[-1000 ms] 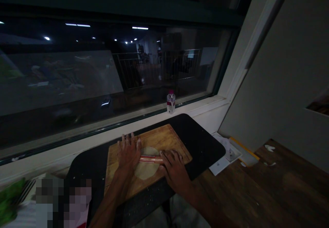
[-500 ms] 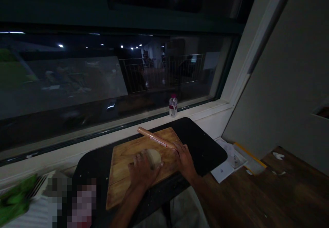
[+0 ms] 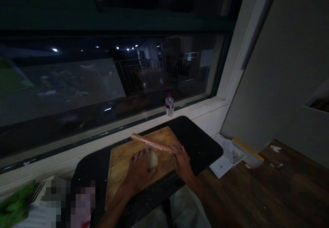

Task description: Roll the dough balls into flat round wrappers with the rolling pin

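A pale, flattened round piece of dough (image 3: 153, 160) lies on the wooden cutting board (image 3: 120, 152). My left hand (image 3: 138, 168) covers its left side, fingers over the top and thumb at the near edge. In my right hand (image 3: 180, 159) is the near end of a wooden rolling pin (image 3: 150, 142), with the fingers wrapped round it. The pin slants across the board, its far end pointing toward the window, and red lettering shows along its side. My left palm hides part of the dough.
The board sits on a black table (image 3: 197, 142) with rounded corners. A small bottle (image 3: 169, 106) with a pink cap stands on the window sill. Papers and a white box (image 3: 222, 163) lie right of the table. Something green (image 3: 17, 199) is at lower left.
The rolling pin and my right hand have shifted slightly left in view, as has the whole scene. My left hand stays at the dough and looks less blurred.
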Demonstrator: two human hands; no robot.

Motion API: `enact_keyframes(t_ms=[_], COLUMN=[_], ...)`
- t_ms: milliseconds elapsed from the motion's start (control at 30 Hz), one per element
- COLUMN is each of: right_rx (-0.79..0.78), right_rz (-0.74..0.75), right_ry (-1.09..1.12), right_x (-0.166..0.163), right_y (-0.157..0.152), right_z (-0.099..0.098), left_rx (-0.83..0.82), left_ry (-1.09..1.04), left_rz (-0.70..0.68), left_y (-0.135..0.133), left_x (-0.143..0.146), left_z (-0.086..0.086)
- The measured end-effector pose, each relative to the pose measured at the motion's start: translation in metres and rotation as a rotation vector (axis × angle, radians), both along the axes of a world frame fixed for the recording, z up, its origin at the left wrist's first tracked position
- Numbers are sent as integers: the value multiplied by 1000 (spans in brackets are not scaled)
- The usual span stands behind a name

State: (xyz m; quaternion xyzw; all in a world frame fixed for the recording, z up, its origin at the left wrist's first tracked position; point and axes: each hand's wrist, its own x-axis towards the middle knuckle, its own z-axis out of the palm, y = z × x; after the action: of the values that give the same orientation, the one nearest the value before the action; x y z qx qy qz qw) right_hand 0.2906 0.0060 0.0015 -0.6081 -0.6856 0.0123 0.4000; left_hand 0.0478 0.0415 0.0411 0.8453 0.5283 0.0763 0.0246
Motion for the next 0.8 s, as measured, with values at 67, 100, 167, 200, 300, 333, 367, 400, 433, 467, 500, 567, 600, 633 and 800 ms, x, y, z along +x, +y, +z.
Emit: enact_keyframes(t_ms=[67,100,167,200,300,333,367,400,433,467,500,567,600,633,800], right_rx=[1,0,5,10,28,31,31,28,25,21,18,14,12,12,20], right_rz=[17,21,25,26,22,20,18,15,11,7,6,6,8,11,15], right_ry=[22,30,34,33,32,29,26,23,23,26,31,44,47,48,55], right_x=[-2,-3,-3,-3,-2,-2,-1,0,1,2,3,4,5,5,3], right_y=[-1,-1,-1,-1,-1,-1,-2,-2,-2,-3,-3,-3,-2,-3,-8], right_z=[4,5,5,5,3,2,2,1,1,1,0,-2,-4,-5,-11], left_rx=[51,73,107,120,153,162,169,174,176,177,180,191,197,200,119], left_ry=[6,11,22,26,25,25,25,28,32,35,34,17,2,-17,-77], left_rz=[36,52,68,69,56,66,90,125,165,201,222,206,174,133,-157], left_y=[-4,-5,-6,-6,-6,-7,-9,-12,-15,-18,-20,-22,-21,-19,8], left_x=[6,8,12,12,11,10,9,8,8,7,6,1,-2,-7,-48], left_z=[-8,-11,-17,-19,-25,-27,-30,-33,-37,-41,-45,-53,-55,-57,-47])
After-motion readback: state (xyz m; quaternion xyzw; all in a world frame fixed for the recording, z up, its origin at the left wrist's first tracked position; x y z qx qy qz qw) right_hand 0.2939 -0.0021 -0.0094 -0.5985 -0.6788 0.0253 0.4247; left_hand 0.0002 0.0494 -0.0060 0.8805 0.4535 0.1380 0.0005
